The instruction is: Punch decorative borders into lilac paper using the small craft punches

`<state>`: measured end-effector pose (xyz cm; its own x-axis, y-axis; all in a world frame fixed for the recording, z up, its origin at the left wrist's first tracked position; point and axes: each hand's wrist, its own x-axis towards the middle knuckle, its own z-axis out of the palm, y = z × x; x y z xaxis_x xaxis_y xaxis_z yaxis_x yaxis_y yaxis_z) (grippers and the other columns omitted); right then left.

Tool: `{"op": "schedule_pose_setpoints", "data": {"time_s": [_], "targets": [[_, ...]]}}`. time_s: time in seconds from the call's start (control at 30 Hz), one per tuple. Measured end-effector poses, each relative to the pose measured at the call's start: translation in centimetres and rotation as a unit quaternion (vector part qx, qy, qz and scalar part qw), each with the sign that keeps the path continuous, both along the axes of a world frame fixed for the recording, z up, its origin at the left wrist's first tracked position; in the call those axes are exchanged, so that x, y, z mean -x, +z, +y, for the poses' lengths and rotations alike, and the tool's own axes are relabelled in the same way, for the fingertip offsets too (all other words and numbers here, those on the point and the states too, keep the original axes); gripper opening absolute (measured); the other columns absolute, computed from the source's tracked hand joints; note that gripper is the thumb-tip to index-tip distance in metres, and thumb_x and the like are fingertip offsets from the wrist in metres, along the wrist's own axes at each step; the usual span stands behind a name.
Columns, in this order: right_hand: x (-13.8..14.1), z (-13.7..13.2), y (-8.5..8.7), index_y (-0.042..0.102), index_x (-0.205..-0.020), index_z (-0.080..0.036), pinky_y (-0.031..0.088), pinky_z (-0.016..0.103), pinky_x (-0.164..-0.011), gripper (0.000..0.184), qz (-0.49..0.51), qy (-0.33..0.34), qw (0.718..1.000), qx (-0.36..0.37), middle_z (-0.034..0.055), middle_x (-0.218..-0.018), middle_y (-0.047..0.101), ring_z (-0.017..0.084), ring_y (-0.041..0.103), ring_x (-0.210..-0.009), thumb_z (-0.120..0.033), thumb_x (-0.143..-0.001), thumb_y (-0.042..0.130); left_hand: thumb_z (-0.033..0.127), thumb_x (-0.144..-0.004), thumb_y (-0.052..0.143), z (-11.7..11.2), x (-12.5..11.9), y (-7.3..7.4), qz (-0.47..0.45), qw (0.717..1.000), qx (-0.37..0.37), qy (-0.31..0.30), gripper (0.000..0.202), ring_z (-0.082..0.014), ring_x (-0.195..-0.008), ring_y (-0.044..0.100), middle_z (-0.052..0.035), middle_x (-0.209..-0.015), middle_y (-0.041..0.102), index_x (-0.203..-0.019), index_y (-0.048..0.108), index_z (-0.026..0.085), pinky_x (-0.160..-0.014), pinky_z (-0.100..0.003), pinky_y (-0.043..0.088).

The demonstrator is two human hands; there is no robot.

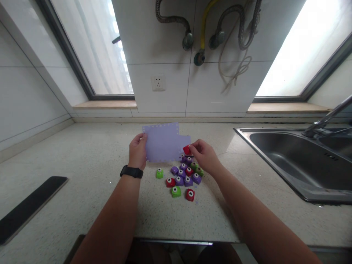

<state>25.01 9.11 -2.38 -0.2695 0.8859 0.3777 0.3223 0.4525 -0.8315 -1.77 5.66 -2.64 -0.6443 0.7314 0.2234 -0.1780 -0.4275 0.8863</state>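
Note:
A sheet of purple paper [163, 143] is held up over the counter, its left edge pinched in my left hand [138, 149]. Small punched holes run along its top and left borders, and its upper right corner is cut away. At the lower right edge of the paper, my right hand [204, 156] grips a red craft punch [187, 149] between thumb and fingers. Below lies a cluster of small punches: several purple ones [179, 180], red ones [190, 194] and green ones [176, 191]. One light green punch [159, 173] sits apart on the left.
A speckled countertop [104, 212] carries everything. On the right is a steel sink [275, 157] with a faucet [319, 126]. A long black flat object [30, 205] lies at the left. Hoses [242, 25] and a socket [158, 83] are on the tiled wall.

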Motion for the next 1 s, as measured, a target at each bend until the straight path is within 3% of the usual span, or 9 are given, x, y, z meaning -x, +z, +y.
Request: {"op": "schedule_pose_setpoints", "data": {"time_s": [0.2, 0.4, 0.67, 0.83, 1.0], "targets": [[-0.1, 0.5, 0.3, 0.059, -0.083, -0.019, 0.053, 0.034, -0.065, 0.027, 0.158, -0.005, 0.985, 0.075, 0.0043, -0.073, 0.073, 0.018, 0.067, -0.066, -0.044, -0.089, 0.067, 0.052, -0.072, 0.086, -0.3, -0.8, -0.1, 0.029, 0.997, 0.026, -0.065, 0.046, -0.0161, -0.074, 0.061, -0.0046, -0.081, 0.071, -0.096, 0.076, 0.015, -0.071, -0.027, 0.048], [-0.3, 0.4, 1.2, 0.054, -0.079, -0.02, 0.054, 0.033, -0.063, 0.03, 0.293, -0.005, 0.946, 0.142, 0.0014, -0.073, 0.071, 0.016, 0.067, -0.063, -0.039, -0.079, 0.077, 0.054, -0.072, 0.086, -0.7, -1.1, -0.1, 0.072, 0.991, 0.053, -0.101, 0.045, -0.0157, -0.071, 0.059, -0.0058, -0.083, 0.072, -0.094, 0.079, 0.015, -0.067, -0.027, 0.045], [-0.7, 0.5, 1.1, 0.056, -0.095, -0.022, 0.056, 0.034, -0.073, 0.038, 0.32, 0.022, 0.933, 0.164, 0.0029, -0.089, 0.074, 0.017, 0.07, -0.077, -0.041, -0.075, 0.082, 0.054, -0.072, 0.086, -1.0, -1.2, 0.2, 0.118, 0.984, 0.072, -0.113, 0.044, -0.0174, -0.07, 0.06, -0.0079, -0.084, 0.074, -0.094, 0.08, 0.015, -0.065, -0.027, 0.044], [-1.0, 0.5, 1.1, 0.064, -0.101, -0.021, 0.054, 0.031, -0.08, 0.042, 0.314, 0.036, 0.94, 0.128, 0.0024, -0.096, 0.072, 0.016, 0.068, -0.086, -0.035, -0.071, 0.089, 0.053, -0.071, 0.087, -1.9, -1.9, 1.2, 0.145, 0.97, 0.09, -0.174, 0.044, -0.0189, -0.069, 0.062, -0.0102, -0.086, 0.075, -0.094, 0.081, 0.016, -0.063, -0.029, 0.046], [-1.0, -0.2, 1.8, 0.07, -0.099, -0.022, 0.054, 0.033, -0.083, 0.032, 0.307, 0.078, 0.943, 0.103, 0.0034, -0.097, 0.073, 0.017, 0.066, -0.088, -0.035, -0.076, 0.087, 0.048, -0.069, 0.09, -2.9, -2.8, 2.3, 0.179, 0.951, 0.099, -0.232, 0.041, -0.0185, -0.064, 0.059, -0.0091, -0.078, 0.073, -0.093, 0.082, 0.016, -0.059, -0.029, 0.042]]}}
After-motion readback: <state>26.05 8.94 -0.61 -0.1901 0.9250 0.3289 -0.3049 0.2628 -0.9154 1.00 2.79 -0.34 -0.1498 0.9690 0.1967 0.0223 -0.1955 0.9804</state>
